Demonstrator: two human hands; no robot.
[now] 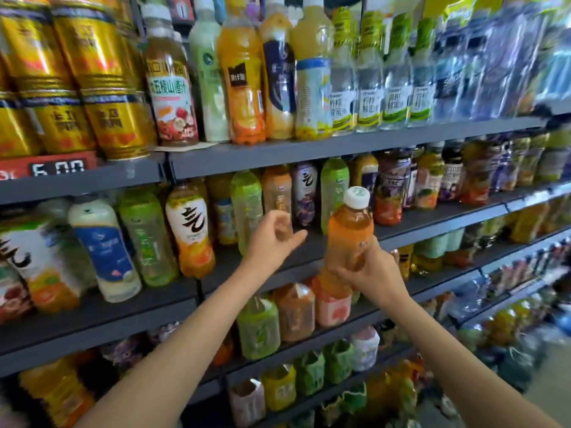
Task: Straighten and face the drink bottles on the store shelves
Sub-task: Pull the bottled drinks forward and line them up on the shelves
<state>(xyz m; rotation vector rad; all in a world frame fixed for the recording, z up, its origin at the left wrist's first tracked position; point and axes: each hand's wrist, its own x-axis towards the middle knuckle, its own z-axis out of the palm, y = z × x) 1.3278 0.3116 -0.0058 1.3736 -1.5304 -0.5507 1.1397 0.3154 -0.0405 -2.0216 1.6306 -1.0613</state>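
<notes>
We grip the orange bottle (pixel 350 233) by its lower body in our right hand (pixel 369 268), upright in front of the second shelf (pixel 432 225), while our left hand (pixel 273 240) hovers loosely curled, holding nothing, before a green bottle (pixel 246 205).

Clear glossy plastic orange bottle (pixel 349 233); shiny gold metal cans (pixel 102 88); matt grey shelves (pixel 309 149).
</notes>
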